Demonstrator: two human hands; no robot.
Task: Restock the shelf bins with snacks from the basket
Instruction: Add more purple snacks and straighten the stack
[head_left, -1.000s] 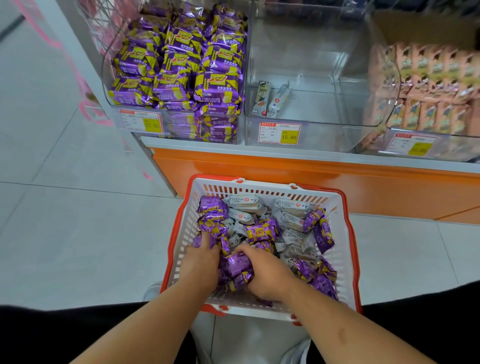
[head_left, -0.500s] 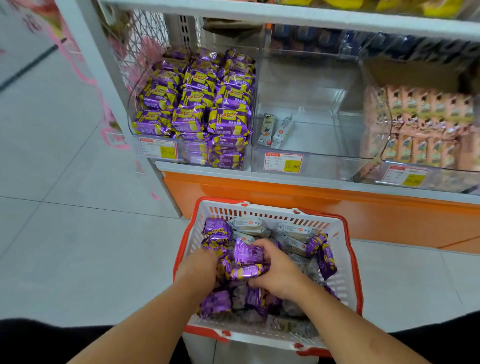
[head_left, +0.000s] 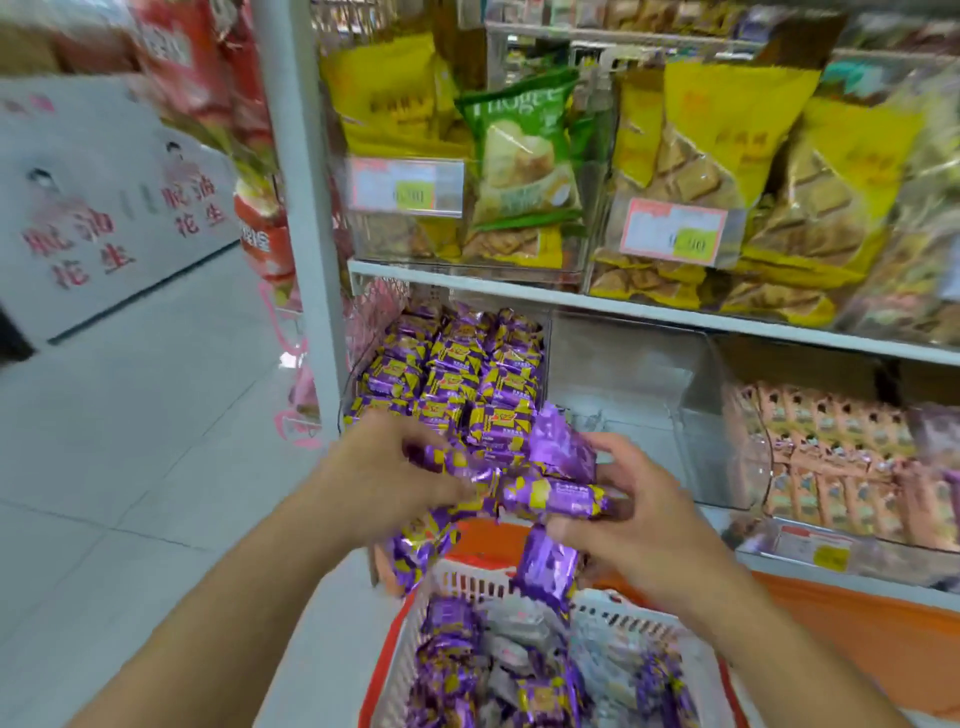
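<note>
**Armful of purple packs at the bin's front edge**

Open floor (head_left: 130, 467) lies left of the shelf post (head_left: 306, 234). The left hand (head_left: 384, 478) and right hand (head_left: 639, 509), fingers curled, clutch purple snack packs (head_left: 550, 499) between them, above the basket's (head_left: 613, 613) far rim, just before the purple-filled bin (head_left: 447, 374). A clear bin (head_left: 639, 384) stands rightward.

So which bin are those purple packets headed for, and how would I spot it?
Find the white shelf upright on the left. Immediately right of it, under the shelf of yellow bags, sits the clear bin of purple packets. Unlike the nearly bare clear bin beside it, it is heaped with purple-and-yellow wrappers.
</note>
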